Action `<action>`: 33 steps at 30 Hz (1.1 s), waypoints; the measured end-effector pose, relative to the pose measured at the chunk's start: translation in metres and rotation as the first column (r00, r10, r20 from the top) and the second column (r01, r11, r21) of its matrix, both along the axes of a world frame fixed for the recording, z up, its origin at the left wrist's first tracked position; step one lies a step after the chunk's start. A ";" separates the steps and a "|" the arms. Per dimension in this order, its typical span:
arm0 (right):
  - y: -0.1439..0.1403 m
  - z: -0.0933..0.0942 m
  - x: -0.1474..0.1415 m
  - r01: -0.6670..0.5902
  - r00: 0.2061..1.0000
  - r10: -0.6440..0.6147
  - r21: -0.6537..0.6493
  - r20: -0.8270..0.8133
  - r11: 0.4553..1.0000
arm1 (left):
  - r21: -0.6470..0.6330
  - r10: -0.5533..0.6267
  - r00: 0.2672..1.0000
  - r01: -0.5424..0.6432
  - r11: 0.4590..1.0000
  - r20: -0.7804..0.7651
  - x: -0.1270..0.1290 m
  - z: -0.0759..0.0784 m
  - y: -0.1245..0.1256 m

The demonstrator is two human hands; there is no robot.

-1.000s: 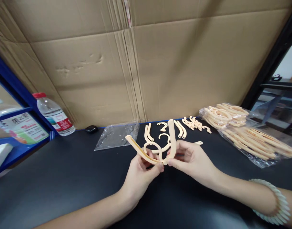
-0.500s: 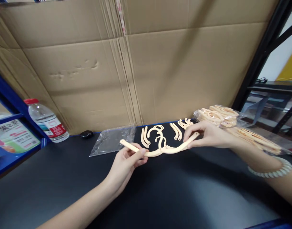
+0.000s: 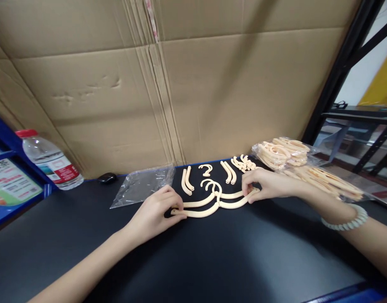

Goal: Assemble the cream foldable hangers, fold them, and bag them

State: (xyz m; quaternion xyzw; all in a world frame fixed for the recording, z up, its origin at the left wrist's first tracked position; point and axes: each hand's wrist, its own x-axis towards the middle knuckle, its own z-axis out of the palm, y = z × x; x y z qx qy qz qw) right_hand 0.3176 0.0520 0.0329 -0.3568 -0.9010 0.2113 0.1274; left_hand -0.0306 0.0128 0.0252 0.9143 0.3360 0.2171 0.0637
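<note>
Two cream hangers with curved arms and hooks lie one before the other on the black tabletop: a front hanger and a rear hanger. My left hand pinches the left arm ends, thumb on the front hanger and fingers at the rear one. At the other side my right hand has its fingers closed round the right arm ends. Whether it grips both hangers I cannot tell. The hanger hooks point away from me, close together. Just behind them are loose hooks.
Loose curved arms lie behind my left hand, more arms and a pile of small hooks farther right. Bagged cream parts sit at the back right. A clear plastic bag, black mouse and water bottle stand left.
The front hanger has come down onto the table against the rear one. My left hand has shifted to the left arm ends and turned palm down. The view has swung slightly.
</note>
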 end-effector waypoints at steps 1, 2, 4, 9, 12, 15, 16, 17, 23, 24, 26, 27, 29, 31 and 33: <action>0.000 0.000 0.000 0.005 1.000 -0.005 -0.003 0.001 1.000 | 0.025 -0.002 1.000 0.002 1.000 -0.009 0.001 -0.001 -0.001; 0.000 0.000 0.001 0.020 1.000 -0.020 -0.006 0.003 1.000 | 0.045 0.002 1.000 -0.002 0.999 -0.012 0.001 -0.001 -0.001; 0.000 0.002 0.001 0.070 0.997 -0.070 -0.008 0.016 0.997 | 0.066 0.019 1.000 -0.018 0.998 -0.011 0.002 -0.003 -0.002; -0.001 0.005 0.000 0.125 0.987 -0.129 0.049 0.091 0.991 | 0.037 0.076 0.997 -0.076 0.996 0.006 0.005 -0.010 -0.004; 0.000 0.004 0.001 0.096 0.990 -0.102 0.063 0.100 0.993 | 0.002 0.106 0.994 -0.106 0.994 0.019 0.005 -0.014 -0.003; 0.002 0.001 0.001 0.090 0.991 -0.097 0.073 0.089 0.993 | -0.030 0.126 0.991 -0.125 0.992 0.050 0.005 -0.017 -0.001; 0.002 0.001 0.001 0.094 0.991 -0.100 0.074 0.084 0.993 | -0.041 0.128 0.990 -0.126 0.991 0.062 0.005 -0.018 -0.001; 0.003 0.000 0.001 0.097 0.992 -0.103 0.074 0.079 0.993 | -0.051 0.129 0.989 -0.125 0.991 0.074 0.005 -0.018 -0.001; 0.003 0.000 -0.001 0.112 0.990 -0.117 0.063 0.074 0.992 | -0.065 0.147 0.981 -0.140 0.988 0.130 0.006 -0.019 -0.001; 0.003 0.001 -0.001 0.114 0.990 -0.118 0.061 0.075 0.992 | -0.065 0.154 0.979 -0.146 0.987 0.131 0.006 -0.019 -0.002; 0.003 0.003 0.003 0.116 0.989 -0.121 0.063 0.083 0.991 | -0.066 0.168 0.978 -0.161 0.985 0.127 0.006 -0.019 -0.003; 0.004 0.003 0.006 0.114 0.989 -0.120 0.067 0.086 0.991 | -0.067 0.173 0.977 -0.165 0.984 0.124 0.006 -0.019 -0.003; 0.006 0.005 0.014 0.100 0.990 -0.106 0.066 0.094 0.993 | -0.067 0.180 0.976 -0.173 0.983 0.124 0.006 -0.019 -0.003; 0.008 0.006 0.022 0.084 0.991 -0.089 0.047 0.099 0.995 | -0.068 0.189 0.973 -0.182 0.981 0.129 0.005 -0.019 -0.003; 0.010 0.006 0.027 0.080 0.991 -0.081 0.020 0.104 0.997 | -0.074 0.201 0.971 -0.193 0.978 0.130 0.005 -0.019 -0.003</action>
